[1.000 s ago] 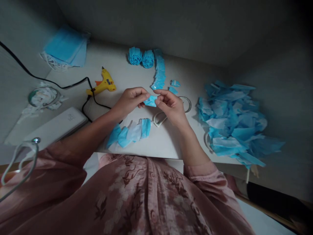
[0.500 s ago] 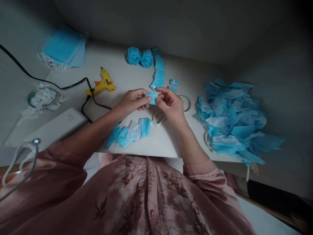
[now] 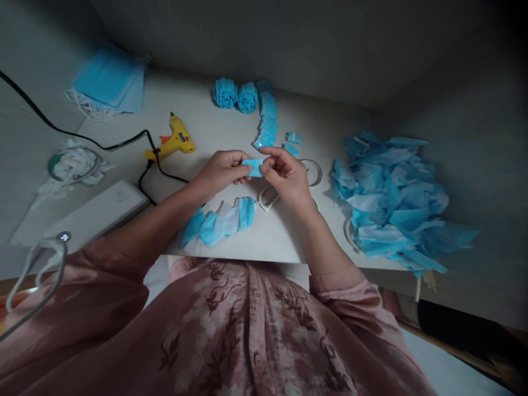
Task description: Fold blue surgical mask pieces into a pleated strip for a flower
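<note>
On the tabletop [image 3: 231, 242], I note a large heap of blue fabric cuttings [image 3: 391, 198] at the right edge. A yellow glue gun [image 3: 175, 140] lies toward the far left. My left hand [image 3: 220, 171] and right hand [image 3: 286, 177] each pinch one end of a small blue fabric strip [image 3: 252, 166], held above the tabletop's centre. Risk: the fold could spring open if either pinch slackens.

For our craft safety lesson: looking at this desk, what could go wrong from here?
The yellow glue gun lies on the white desk with its black cord attached; if hot, it might burn a reaching left hand. The heap of blue fabric scraps overhangs the desk edge and may slide off.
</note>
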`<state>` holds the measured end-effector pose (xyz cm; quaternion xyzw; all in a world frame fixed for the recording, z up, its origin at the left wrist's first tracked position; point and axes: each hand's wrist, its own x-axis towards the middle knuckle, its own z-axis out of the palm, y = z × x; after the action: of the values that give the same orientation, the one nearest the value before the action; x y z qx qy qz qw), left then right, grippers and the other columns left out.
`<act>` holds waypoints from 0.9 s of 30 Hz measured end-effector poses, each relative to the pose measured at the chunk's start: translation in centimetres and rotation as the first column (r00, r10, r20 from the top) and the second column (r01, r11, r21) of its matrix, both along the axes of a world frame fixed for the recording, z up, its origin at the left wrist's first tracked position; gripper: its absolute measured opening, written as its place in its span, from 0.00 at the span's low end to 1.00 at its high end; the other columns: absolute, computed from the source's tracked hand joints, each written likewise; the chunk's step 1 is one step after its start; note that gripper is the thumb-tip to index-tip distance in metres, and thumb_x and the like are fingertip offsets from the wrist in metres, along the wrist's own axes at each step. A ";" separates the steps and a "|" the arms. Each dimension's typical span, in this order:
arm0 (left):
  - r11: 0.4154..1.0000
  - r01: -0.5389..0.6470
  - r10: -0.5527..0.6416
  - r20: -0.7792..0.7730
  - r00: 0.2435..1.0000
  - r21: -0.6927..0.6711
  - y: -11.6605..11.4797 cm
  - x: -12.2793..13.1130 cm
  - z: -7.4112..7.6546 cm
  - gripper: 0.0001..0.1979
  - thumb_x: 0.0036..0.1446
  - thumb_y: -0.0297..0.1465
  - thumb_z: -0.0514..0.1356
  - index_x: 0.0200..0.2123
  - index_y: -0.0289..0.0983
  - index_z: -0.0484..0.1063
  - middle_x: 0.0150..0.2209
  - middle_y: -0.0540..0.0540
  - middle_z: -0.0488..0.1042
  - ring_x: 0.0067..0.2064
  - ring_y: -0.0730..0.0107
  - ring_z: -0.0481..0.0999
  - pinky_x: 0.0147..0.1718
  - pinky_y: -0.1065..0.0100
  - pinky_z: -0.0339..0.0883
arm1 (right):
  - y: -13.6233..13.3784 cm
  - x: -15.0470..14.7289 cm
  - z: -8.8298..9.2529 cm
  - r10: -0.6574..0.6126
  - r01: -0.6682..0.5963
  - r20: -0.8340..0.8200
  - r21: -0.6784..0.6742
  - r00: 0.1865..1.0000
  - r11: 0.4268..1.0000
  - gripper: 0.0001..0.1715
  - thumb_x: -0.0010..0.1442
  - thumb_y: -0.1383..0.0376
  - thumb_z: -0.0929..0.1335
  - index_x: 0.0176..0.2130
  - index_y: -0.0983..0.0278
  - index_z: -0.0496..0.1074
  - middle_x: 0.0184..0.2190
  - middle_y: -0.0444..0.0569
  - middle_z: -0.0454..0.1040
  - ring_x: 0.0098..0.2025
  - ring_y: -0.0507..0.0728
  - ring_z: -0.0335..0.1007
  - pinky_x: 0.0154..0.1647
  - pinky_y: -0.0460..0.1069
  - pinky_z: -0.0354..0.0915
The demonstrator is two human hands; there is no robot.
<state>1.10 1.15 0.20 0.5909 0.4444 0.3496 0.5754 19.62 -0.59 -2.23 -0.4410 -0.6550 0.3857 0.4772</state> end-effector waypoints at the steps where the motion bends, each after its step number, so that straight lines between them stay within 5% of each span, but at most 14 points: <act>1: 1.000 0.001 -0.001 0.007 1.000 -0.008 0.0 0.0 0.0 0.03 0.52 0.26 0.61 0.27 0.34 0.71 0.21 0.52 0.73 0.23 0.79 0.69 0.23 0.76 0.60 | 0.1 0.1 -0.1 0.014 -0.014 -0.018 -0.010 1.000 1.000 0.27 0.60 0.47 0.72 0.53 0.59 0.74 0.32 0.44 0.73 0.35 0.53 0.70 0.41 0.51 0.69; 4: 1.000 -0.013 0.013 0.024 1.000 -0.024 0.1 0.0 0.1 0.01 0.51 0.25 0.61 0.28 0.34 0.72 0.22 0.51 0.73 0.22 0.79 0.68 0.22 0.76 0.59 | 0.5 0.6 -0.3 -0.012 0.008 -0.074 -0.049 0.997 0.999 0.31 0.60 0.42 0.69 0.54 0.57 0.73 0.34 0.45 0.75 0.37 0.54 0.71 0.43 0.52 0.71; 8: 0.999 -0.046 0.046 0.042 0.998 -0.015 0.3 -0.1 0.1 0.03 0.51 0.26 0.62 0.27 0.34 0.71 0.22 0.50 0.74 0.22 0.79 0.68 0.22 0.75 0.59 | 1.7 2.2 0.3 -0.206 0.201 -0.127 -0.057 0.970 0.978 0.31 0.64 0.39 0.64 0.55 0.56 0.73 0.36 0.47 0.76 0.38 0.54 0.74 0.41 0.51 0.72; 14: 0.997 -0.072 0.071 0.097 0.993 0.010 0.5 -0.3 -0.1 0.05 0.51 0.29 0.63 0.26 0.35 0.71 0.23 0.50 0.73 0.22 0.79 0.68 0.22 0.76 0.59 | 2.0 6.4 3.3 -0.385 0.408 -0.202 0.087 0.901 0.909 0.23 0.66 0.46 0.65 0.51 0.56 0.73 0.35 0.46 0.75 0.31 0.51 0.72 0.31 0.48 0.69; 18: 0.996 -0.079 0.074 0.115 0.991 0.041 0.7 -0.5 -0.5 0.06 0.51 0.31 0.63 0.27 0.35 0.71 0.23 0.49 0.73 0.22 0.78 0.69 0.20 0.75 0.58 | 0.3 8.4 4.0 -0.395 0.405 -0.096 0.130 0.914 0.905 0.21 0.65 0.47 0.67 0.48 0.58 0.75 0.33 0.45 0.76 0.30 0.52 0.73 0.29 0.48 0.68; 22: 0.996 -0.061 0.053 0.128 0.990 0.058 0.7 -0.4 -0.5 0.06 0.51 0.31 0.63 0.28 0.35 0.70 0.24 0.50 0.73 0.22 0.78 0.69 0.21 0.76 0.58 | -1.0 8.9 2.0 -0.437 0.433 0.089 0.062 0.895 0.899 0.16 0.61 0.55 0.70 0.43 0.63 0.77 0.30 0.46 0.78 0.28 0.54 0.73 0.27 0.49 0.68; 27: 0.995 -0.070 0.063 0.106 0.992 0.072 0.5 -0.2 0.0 0.03 0.52 0.28 0.62 0.29 0.34 0.71 0.22 0.51 0.73 0.21 0.79 0.68 0.21 0.76 0.60 | -1.5 7.1 -0.1 -0.435 0.373 0.546 0.228 0.716 0.899 0.15 0.60 0.68 0.67 0.44 0.67 0.80 0.40 0.53 0.82 0.41 0.59 0.76 0.46 0.53 0.69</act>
<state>0.91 1.63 0.24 0.5782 0.4200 0.4152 0.5629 26.68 -2.05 -2.31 -0.6451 -0.6756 0.0839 0.3470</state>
